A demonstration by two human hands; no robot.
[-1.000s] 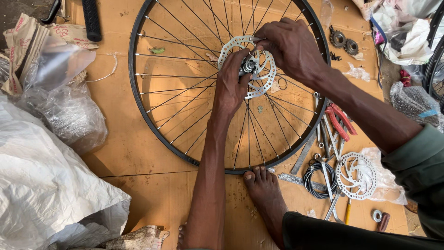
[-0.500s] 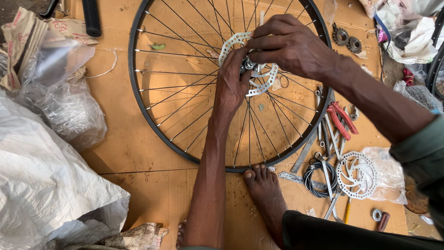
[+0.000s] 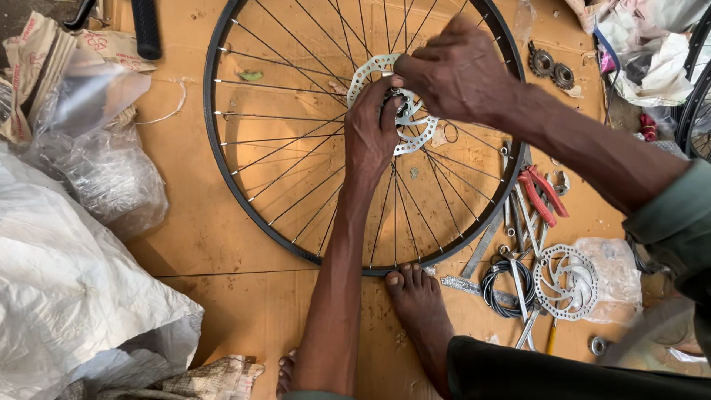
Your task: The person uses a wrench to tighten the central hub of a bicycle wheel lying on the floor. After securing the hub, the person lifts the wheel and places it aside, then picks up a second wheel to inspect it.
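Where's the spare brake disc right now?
In the head view it lies lower right, outside the wheel rim: the spare brake disc rests on clear plastic, beside the coiled cable.

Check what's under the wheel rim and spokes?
Orange board shows through the spokes of the wheel. Both hands, left hand and right hand, cover the hub and part of the disc rotor.

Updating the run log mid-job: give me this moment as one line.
left hand: on hub | right hand: fingers at disc rotor | wheel: flat on cardboard | foot: against rim | spare rotor, pliers: right
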